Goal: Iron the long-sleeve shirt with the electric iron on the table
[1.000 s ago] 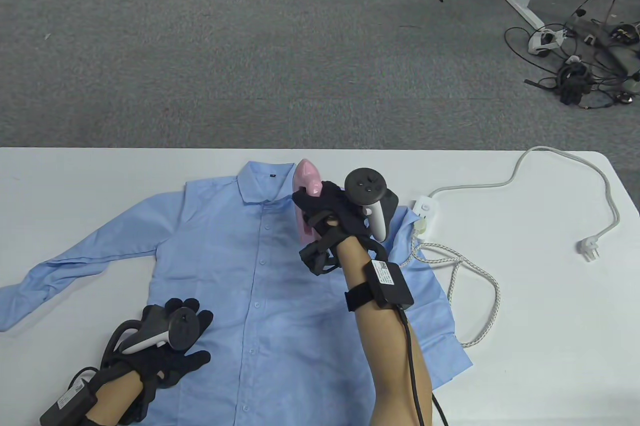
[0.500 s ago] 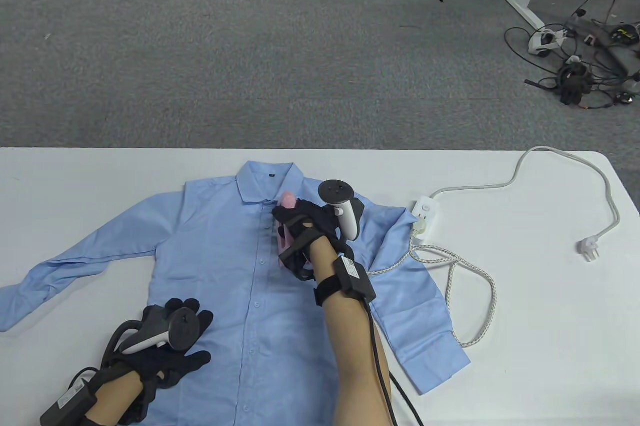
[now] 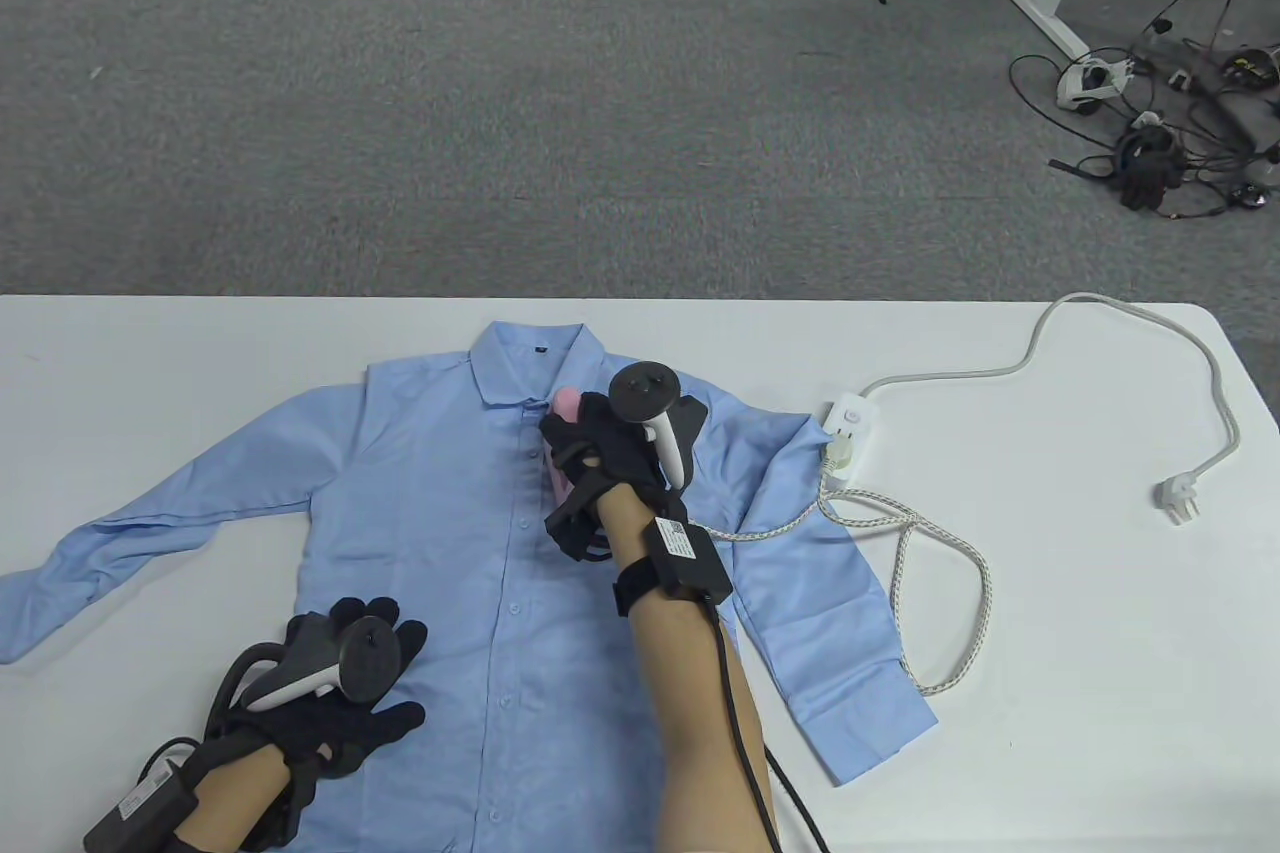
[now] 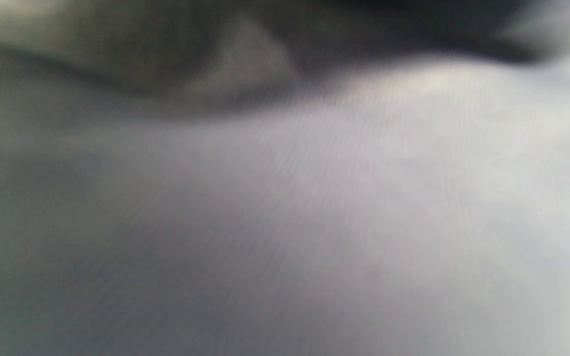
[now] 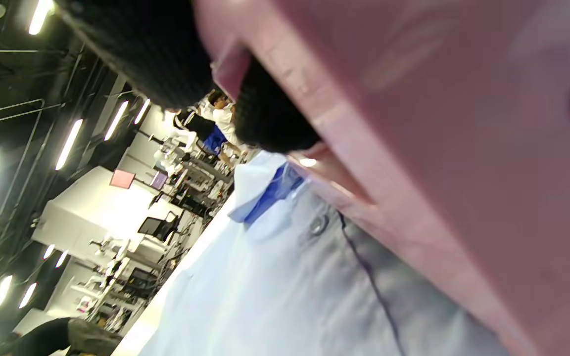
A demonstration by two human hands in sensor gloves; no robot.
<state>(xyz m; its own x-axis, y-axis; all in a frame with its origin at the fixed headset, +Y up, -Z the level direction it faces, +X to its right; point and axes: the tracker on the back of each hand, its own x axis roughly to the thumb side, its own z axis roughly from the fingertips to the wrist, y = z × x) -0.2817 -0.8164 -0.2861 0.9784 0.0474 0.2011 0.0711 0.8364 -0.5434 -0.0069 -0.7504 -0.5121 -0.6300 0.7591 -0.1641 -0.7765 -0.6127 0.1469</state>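
- Light-blue long-sleeve button shirt (image 3: 450, 533) lies front-up and flat across the middle of the white table (image 3: 1080, 613), collar toward the far edge, sleeves spread to either side.
- Small pink electric iron (image 3: 562, 438) sits on the shirt's chest just below the collar, beside the button placket; in the right wrist view its pink body (image 5: 438, 148) fills the frame.
- Right hand (image 3: 600, 453) grips the iron, gloved fingers (image 5: 270, 118) wrapped around the handle.
- Left hand (image 3: 340, 693) rests flat on the shirt's lower front near the table's near edge, fingers spread.
- Left wrist view: blurred fabric only.
- Braided cord (image 3: 900, 543) runs from the iron to a white power strip (image 3: 848, 428) toward the right side of the table.
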